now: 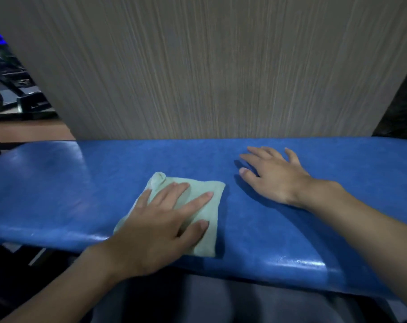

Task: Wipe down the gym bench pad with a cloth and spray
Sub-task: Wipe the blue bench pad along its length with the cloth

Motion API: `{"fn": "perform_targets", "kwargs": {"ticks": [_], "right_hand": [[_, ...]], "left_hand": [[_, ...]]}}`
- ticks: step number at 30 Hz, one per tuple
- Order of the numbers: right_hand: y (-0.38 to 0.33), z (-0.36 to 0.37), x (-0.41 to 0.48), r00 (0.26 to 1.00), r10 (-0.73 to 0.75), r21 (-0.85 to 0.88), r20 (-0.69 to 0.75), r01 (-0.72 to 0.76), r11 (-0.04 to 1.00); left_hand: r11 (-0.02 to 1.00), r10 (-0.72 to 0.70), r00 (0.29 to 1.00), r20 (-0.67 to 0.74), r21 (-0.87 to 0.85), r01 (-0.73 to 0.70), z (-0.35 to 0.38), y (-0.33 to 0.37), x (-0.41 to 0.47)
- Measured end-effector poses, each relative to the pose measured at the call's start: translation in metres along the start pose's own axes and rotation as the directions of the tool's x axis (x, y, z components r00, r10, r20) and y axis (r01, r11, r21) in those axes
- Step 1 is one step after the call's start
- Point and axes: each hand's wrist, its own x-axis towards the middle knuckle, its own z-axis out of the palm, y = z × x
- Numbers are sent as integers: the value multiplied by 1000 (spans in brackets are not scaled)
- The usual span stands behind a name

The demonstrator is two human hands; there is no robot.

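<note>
My left hand presses flat, fingers spread, on the soft folded cloth mid-pad; right hand rests open beside. Limp cloth (bunches easily): press from its middle.

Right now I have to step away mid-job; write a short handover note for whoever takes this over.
Left hand: open, pressed flat on the folded pale green cloth, no closed grip on it.
Right hand: open and empty, palm down on the blue bench pad, apart from the cloth.
Cloth lies near the pad's front edge, about mid-length.
Spray bottle: not in view.
Done: cannot tell which stretches are already wiped; the pad shows glossy patches at the left end and front right edge.
Left: probably wipe the whole length, then find the spray if more is needed.
</note>
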Motion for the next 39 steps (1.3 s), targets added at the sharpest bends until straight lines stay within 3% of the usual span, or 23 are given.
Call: {"fn": "perform_targets", "kwargs": {"ticks": [4, 9, 18, 23, 31, 36, 39], "right_hand": [[-7, 14, 4, 997, -41, 27, 73, 39, 999], [-4, 19, 6, 998, -41, 11, 57, 41, 999], [-6, 19, 2, 999, -7, 26, 53, 5, 1000], [-7, 19, 1, 999, 11, 38, 39, -12, 999], [-9, 18, 0, 999, 18, 44, 31, -20, 999], [-19, 8, 1, 1000, 13, -101, -16, -15, 995], [-34, 10, 7, 999, 1, 77, -49, 2, 997]], "left_hand": [[999, -40, 998, 57, -22, 41, -4, -4, 16], [993, -110, 986, 122, -19, 113, -3, -31, 92], [983, -157, 983, 91, -84, 164, -6, -75, 208], [986, -132, 985, 111, -86, 142, -4, -61, 163], [999, -3, 998, 61, -48, 6, -4, -20, 8], [999, -11, 1000, 25, -33, 12, -2, -17, -22], [998, -33, 998, 51, -60, 36, -2, -22, -2]]}}
